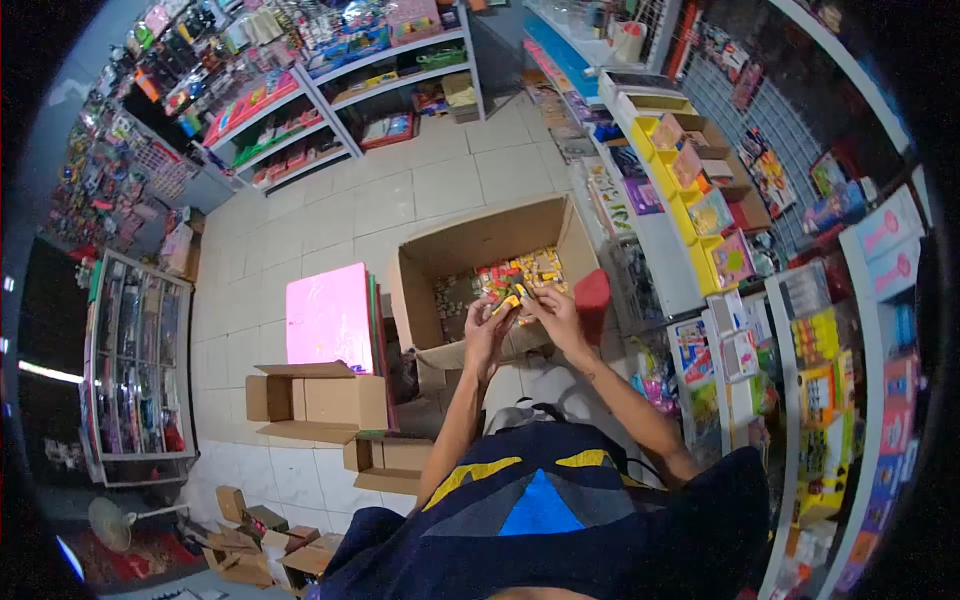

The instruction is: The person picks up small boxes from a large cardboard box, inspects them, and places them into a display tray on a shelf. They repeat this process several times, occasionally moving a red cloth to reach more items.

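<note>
Both hands meet over the near side of a large open cardboard box [420, 290]. My left hand [487, 332] pinches a small yellow and dark item [511, 301], too small to name. From the other side, my right hand [556, 316] has its fingers closed at the same item. Below them, many small yellow, red, green and pale pieces [540, 262] lie spread over the box's bottom. The hands partly hide these pieces.
Left of the box stands a stack of pink sheets [328, 315]. Nearer are two smaller open cardboard boxes [325, 402]. A red object [592, 300] is at the big box's right side. Stocked shelves [660, 230] line the right, and a fan [112, 522] stands lower left.
</note>
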Action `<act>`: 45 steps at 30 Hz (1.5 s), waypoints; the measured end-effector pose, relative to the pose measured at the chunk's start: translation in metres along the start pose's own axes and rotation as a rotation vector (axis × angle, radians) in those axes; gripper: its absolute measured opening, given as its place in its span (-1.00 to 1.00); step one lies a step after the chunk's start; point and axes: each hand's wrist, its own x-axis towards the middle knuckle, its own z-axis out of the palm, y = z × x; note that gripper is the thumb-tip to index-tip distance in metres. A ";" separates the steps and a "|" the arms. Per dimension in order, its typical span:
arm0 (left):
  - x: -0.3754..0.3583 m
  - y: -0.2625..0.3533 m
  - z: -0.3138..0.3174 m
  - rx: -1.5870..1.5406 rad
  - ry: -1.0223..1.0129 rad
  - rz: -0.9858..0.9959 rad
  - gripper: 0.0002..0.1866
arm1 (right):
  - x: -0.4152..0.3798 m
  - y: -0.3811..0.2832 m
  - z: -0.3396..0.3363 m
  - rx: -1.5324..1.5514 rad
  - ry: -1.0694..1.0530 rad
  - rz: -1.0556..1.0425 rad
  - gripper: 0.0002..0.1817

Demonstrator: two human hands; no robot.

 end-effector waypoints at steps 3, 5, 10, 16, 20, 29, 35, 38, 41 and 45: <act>-0.029 -0.007 -0.011 0.143 -0.072 -0.075 -0.65 | -0.026 -0.005 0.009 -0.073 0.097 -0.069 -0.65; -0.039 -0.020 -0.023 0.354 -0.157 -0.159 -0.70 | -0.045 -0.022 0.013 -0.099 0.105 -0.079 -0.63; -0.061 -0.026 0.001 0.295 -0.214 -0.248 -0.77 | -0.079 -0.039 -0.002 -0.101 0.182 -0.054 -0.64; -0.059 -0.034 0.015 0.271 -0.274 -0.382 -0.82 | -0.118 -0.048 -0.044 -0.144 0.172 -0.063 -0.63; -0.067 -0.049 0.040 0.341 -0.354 -0.408 -0.89 | -0.145 -0.054 -0.061 -0.164 0.207 -0.060 -0.59; -0.110 -0.126 0.093 0.459 -0.653 -0.516 -0.91 | -0.233 -0.057 -0.122 -0.304 0.457 -0.113 -0.62; -0.180 -0.204 0.127 0.516 -0.757 -0.600 -0.86 | -0.334 -0.075 -0.155 -0.689 0.694 -0.129 -0.48; -0.232 -0.244 0.143 0.557 -0.802 -0.683 -0.83 | -0.398 -0.074 -0.175 -0.822 0.815 -0.095 -0.40; -0.288 -0.278 0.154 0.615 -0.910 -0.763 -0.80 | -0.462 -0.050 -0.202 -0.894 0.926 -0.047 -0.37; -0.356 -0.327 0.159 0.589 -1.046 -0.872 -0.81 | -0.552 -0.053 -0.213 -0.848 0.945 0.029 -0.44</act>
